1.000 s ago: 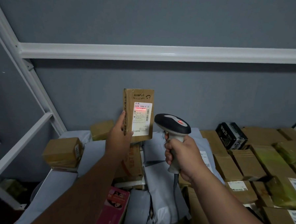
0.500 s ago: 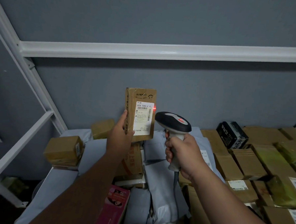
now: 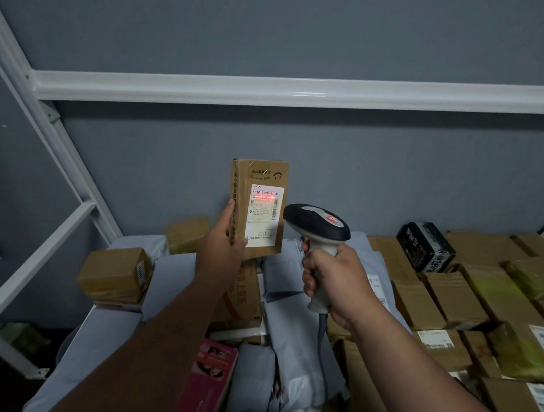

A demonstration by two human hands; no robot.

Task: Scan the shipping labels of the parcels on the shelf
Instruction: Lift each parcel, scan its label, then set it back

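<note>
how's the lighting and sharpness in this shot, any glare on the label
Head view: dim, flat light; the shelf beam bows from wide-angle distortion. The scanner throws a red glow across the shipping label, washing out its barcode, though the large code stays readable. Bottom-left corner is dark and soft.

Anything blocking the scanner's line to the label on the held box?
Nothing visible. The left hand holds the box upright by its left edge, clear of the label. The scanner in the right hand points at it across open air, and red scan light lies on the barcode.
</note>
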